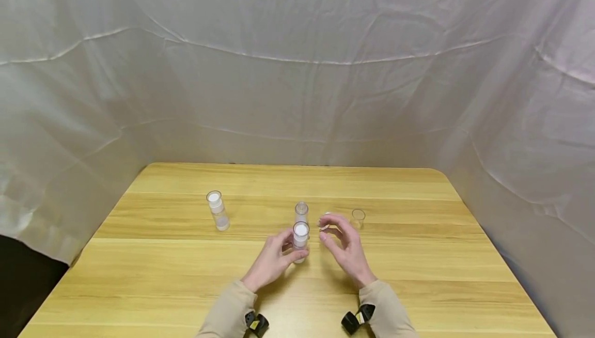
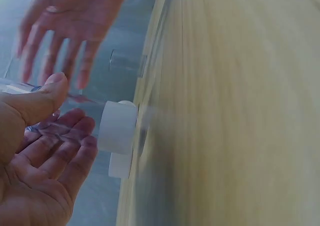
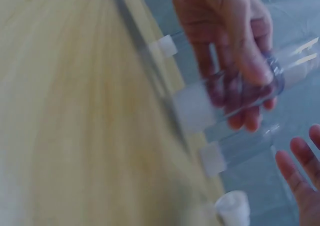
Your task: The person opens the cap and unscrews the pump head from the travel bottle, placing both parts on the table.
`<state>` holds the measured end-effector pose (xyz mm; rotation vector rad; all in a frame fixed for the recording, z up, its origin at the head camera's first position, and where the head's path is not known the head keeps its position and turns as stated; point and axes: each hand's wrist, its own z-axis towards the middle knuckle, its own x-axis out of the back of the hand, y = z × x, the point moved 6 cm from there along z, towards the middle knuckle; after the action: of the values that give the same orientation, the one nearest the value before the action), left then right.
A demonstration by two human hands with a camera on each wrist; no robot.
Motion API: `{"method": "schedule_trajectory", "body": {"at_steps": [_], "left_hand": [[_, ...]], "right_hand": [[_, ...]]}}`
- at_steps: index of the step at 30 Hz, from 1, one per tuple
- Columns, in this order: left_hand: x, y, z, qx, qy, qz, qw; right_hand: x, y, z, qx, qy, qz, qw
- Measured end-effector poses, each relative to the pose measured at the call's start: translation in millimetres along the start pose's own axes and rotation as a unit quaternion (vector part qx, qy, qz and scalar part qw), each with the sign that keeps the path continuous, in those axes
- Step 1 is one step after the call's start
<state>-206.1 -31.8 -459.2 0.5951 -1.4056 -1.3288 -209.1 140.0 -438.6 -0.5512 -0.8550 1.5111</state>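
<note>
My left hand (image 1: 273,261) grips a clear cylindrical bottle (image 1: 300,231) with a white top inside its clear cap and a white base. Thumb and fingers curl round its middle, and the base is close to the table. Another clear bottle (image 1: 301,209) stands just behind it, partly hidden. To the right is my right hand (image 1: 347,251), its fingers loosely bent and apart from the held bottle. Beyond those fingers stands a small white piece (image 3: 233,208), mostly hidden in the head view. The left wrist view shows nothing in the right hand.
A third clear bottle with a white top (image 1: 218,211) stands at the left on the wooden table (image 1: 162,276). An empty clear cap or cup (image 1: 358,216) is behind the right hand. Pale grey sheeting (image 1: 297,95) hangs round the table's back and sides.
</note>
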Motion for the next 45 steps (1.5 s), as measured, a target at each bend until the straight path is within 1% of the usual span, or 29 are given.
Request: {"method": "schedule_trajectory", "body": {"at_steps": [5,9,13,16,19,21,26,29,33,35,39,45], "left_hand": [[-6.1,0.8,-0.2,-0.011,-0.021,0.003,0.9997],[-9.6,1.7,0.3,-0.017,-0.031,0.007,0.9993],[-11.6,2.3,0.8,-0.023,-0.037,0.009,0.9990],[-12.2,2.3,1.1,-0.026,-0.039,0.007,0.9989],[-12.4,1.1,1.4,-0.024,-0.040,0.003,0.9989],[-12.5,-0.2,1.5,-0.022,-0.041,-0.001,0.9989],[-12.7,-3.8,2.0,-0.019,-0.045,0.001,0.9988],[-14.4,-5.6,2.5,-0.020,-0.057,0.001,0.9982],[-17.2,-6.4,3.1,-0.016,-0.078,-0.014,0.9967],[-17.6,-6.3,3.1,-0.015,-0.082,-0.018,0.9964],[-17.3,-5.9,2.5,-0.017,-0.080,-0.011,0.9966],[-18.1,-6.4,1.3,-0.010,-0.081,-0.025,0.9963]], "right_hand": [[-8,-19,5,0.045,-0.049,-0.037,0.997],[-15,-28,6,0.071,-0.079,-0.087,0.991],[-18,-32,7,0.091,-0.094,-0.137,0.982],[-19,-33,6,0.099,-0.098,-0.154,0.978],[-19,-34,6,0.107,-0.100,-0.161,0.976],[-19,-34,6,0.105,-0.103,-0.161,0.976],[-20,-32,6,0.087,-0.108,-0.161,0.977],[-20,-32,5,0.088,-0.106,-0.166,0.976],[-20,-31,5,0.087,-0.103,-0.170,0.976],[-20,-30,5,0.086,-0.102,-0.170,0.976],[-19,-31,5,0.089,-0.097,-0.168,0.977],[-18,-35,6,0.088,-0.083,-0.154,0.981]]}}
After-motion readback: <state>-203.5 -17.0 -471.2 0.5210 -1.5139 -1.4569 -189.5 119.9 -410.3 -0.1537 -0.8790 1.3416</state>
